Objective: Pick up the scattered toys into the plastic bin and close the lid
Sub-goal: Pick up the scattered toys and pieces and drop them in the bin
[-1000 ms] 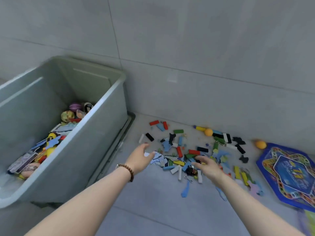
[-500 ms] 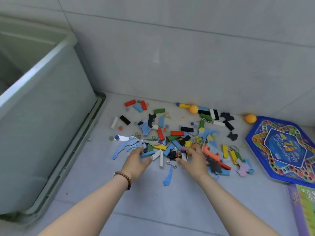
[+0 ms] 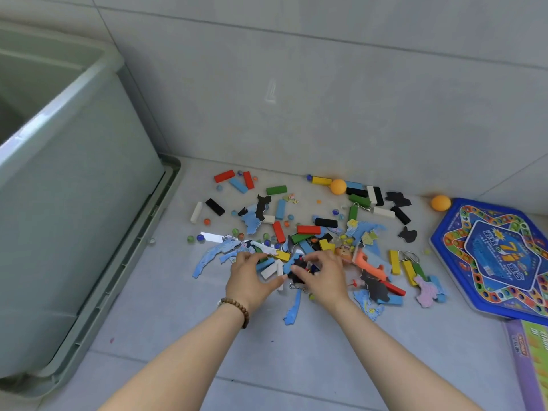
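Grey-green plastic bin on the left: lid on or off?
Off. The grey-green plastic bin shows a bare rim and inner wall, nothing covering them.

Left hand (image 3: 247, 280) and right hand (image 3: 324, 277) drawn closer together over toys (image 3: 308, 229); right now grips black toy (image 3: 299, 266).

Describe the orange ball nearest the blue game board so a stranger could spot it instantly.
Find the big blue hexagonal game board on the floor at the right. Just beyond its far-left corner, at the foot of the grey tiled wall, sits the small orange ball. The other orange ball lies among coloured blocks; this one sits alone.
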Demonstrator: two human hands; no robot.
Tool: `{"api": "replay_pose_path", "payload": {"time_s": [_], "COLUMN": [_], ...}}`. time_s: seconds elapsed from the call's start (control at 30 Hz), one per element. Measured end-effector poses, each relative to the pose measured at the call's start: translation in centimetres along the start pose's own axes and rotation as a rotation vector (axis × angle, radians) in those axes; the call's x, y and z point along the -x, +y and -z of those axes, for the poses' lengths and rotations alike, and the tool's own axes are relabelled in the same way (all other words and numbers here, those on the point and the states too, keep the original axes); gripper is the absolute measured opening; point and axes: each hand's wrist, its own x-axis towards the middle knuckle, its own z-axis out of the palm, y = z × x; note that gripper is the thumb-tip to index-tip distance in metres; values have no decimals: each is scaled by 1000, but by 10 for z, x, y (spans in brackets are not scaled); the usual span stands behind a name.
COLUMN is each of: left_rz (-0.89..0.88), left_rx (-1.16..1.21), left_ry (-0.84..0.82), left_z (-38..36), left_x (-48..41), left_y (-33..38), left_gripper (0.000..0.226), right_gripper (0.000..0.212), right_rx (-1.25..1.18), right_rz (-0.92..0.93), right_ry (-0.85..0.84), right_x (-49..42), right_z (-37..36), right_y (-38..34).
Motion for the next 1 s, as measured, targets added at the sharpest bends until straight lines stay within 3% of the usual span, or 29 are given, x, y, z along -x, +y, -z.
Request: {"api": "replay_pose_path", "payload": {"time_s": [0.13,0.4,0.6,0.7,0.87,1.0], "left_rz": [12,-63,-84,-96,-91,-107], "left_rx": [-118,-161,-285,-324,-296,-266], "left_ry": [12,-49,-80,-83,-136,-140], "left_z": [-3,-15,-12,-10,-14,-20], "left_x": [-4,-5,-5,0,15,32], "left_y": [5,4,5,2,-5,-15], "left_gripper": [68,53,52,51,53,50], "right_gripper": [28,30,24,14,40,24], "right_rx": [-480,-555,-758,-623,-197,88], "right_rz": [-169,-264,-382,-286,-74,42], "right_ry": [41,10,-197,-332,-493,-325], "right_x": [2,14,21,40,99,136], "right_z": [18,35,45,48,40,25], "right_y": [-2,17,20,31,69,91]}}
